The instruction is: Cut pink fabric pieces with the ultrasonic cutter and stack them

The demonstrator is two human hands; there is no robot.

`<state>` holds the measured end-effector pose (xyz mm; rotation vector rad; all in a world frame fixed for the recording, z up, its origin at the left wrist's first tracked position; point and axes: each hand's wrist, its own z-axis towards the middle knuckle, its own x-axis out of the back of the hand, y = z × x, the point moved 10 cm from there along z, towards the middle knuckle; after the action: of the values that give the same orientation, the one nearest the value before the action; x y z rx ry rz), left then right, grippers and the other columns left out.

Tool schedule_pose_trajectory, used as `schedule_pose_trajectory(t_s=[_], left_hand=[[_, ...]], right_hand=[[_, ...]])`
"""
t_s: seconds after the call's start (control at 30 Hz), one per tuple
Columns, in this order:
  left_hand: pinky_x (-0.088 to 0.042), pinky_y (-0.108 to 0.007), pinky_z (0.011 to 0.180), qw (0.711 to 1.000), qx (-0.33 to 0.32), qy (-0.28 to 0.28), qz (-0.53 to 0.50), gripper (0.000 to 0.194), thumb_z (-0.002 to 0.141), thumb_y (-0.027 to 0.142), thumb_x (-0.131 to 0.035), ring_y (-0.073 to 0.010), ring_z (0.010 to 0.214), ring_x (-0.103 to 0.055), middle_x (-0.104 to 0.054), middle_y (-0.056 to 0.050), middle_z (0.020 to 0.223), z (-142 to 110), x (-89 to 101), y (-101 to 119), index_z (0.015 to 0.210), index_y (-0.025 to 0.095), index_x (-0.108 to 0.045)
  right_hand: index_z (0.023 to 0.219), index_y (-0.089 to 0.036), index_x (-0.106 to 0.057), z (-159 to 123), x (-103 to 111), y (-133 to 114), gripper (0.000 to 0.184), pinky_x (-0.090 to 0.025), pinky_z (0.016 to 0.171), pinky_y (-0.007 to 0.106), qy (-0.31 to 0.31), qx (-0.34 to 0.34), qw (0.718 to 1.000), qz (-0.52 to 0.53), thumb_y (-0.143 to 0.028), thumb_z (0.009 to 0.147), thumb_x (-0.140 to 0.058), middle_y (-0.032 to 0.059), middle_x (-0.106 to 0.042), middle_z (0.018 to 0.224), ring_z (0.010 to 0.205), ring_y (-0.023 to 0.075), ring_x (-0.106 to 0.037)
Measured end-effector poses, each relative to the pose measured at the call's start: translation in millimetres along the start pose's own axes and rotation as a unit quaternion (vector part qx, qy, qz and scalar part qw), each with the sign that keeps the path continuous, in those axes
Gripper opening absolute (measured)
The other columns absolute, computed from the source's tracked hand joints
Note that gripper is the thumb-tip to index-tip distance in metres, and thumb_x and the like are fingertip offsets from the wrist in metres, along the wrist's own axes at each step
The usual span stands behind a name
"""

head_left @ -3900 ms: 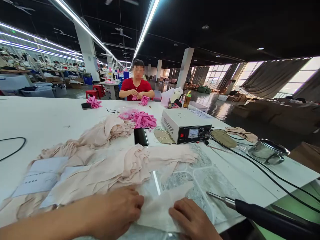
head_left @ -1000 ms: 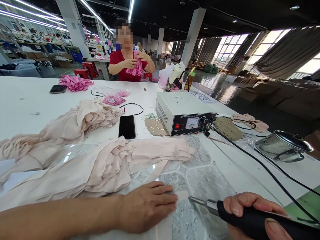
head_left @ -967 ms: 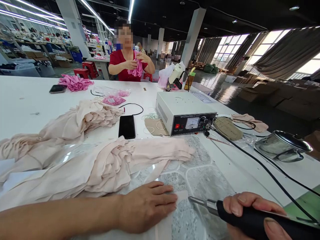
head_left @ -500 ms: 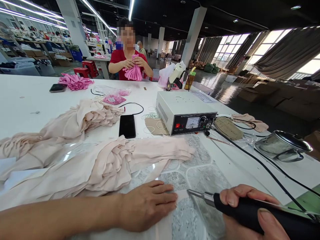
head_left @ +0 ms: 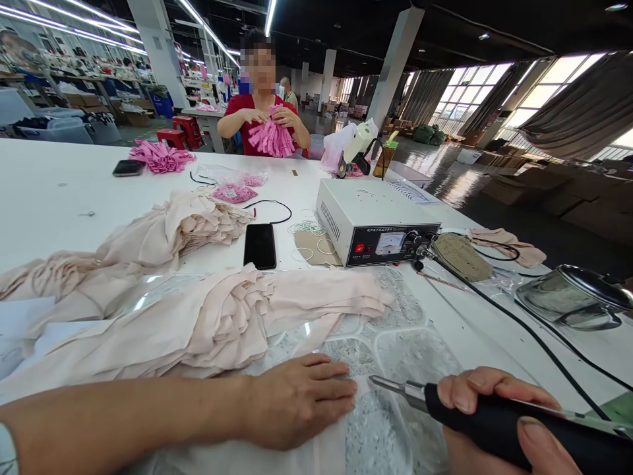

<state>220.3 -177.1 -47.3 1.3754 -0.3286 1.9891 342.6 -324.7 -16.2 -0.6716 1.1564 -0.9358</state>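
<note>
- Head view: the right hand (head_left: 497,381) had taken the tool (head_left: 487,422) up off the surface (head_left: 487,336), and was clamped around its handle; the tip sat close to the cloth (head_left: 331,443), contact unclear
- That left the cloth to the left hand (head_left: 301,404), palm down, fingers extended; the hands were apart
- The cloth lay on the mat (head_left: 415,353), near the pile (head_left: 232,320)

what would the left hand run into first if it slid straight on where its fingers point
Probably the metal tip of the black tool in the right hand, just beyond the left hand, though the tip's height is unclear.
</note>
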Motion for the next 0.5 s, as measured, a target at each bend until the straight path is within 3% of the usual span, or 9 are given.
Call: schedule_pose_trajectory(t_s=[0.3, 0.5], left_hand=[[-0.033, -0.030, 0.108, 1.000, 0.000, 0.001, 0.011, 0.024, 0.100, 0.019, -0.042, -0.0207, 0.119, -0.053, -0.062, -0.003, 0.125, -0.2, -2.1, 0.0, 0.112, 0.011, -0.060], [-0.035, -0.031, 0.106, 1.000, -0.004, 0.010, 0.008, 0.023, 0.099, 0.018, -0.042, -0.0213, 0.120, -0.053, -0.063, -0.004, 0.124, -0.2, 0.3, 0.8, 0.111, 0.010, -0.060]], right_hand=[[0.076, -0.018, -0.058, -6.5, -23.5, 4.2, 0.011, -0.046, 0.043, 0.029, -0.070, 0.011, 0.997, 0.015, -0.028, 0.071, -0.060, -0.0008, -0.054, 0.067, 0.048, 0.0116, -0.051], [0.073, -0.019, -0.057, -7.2, -26.7, 3.8, 0.009, -0.047, 0.043, 0.028, -0.062, 0.017, 0.998, 0.013, -0.027, 0.072, -0.060, -0.0013, -0.053, 0.065, 0.048, 0.0113, -0.050]])
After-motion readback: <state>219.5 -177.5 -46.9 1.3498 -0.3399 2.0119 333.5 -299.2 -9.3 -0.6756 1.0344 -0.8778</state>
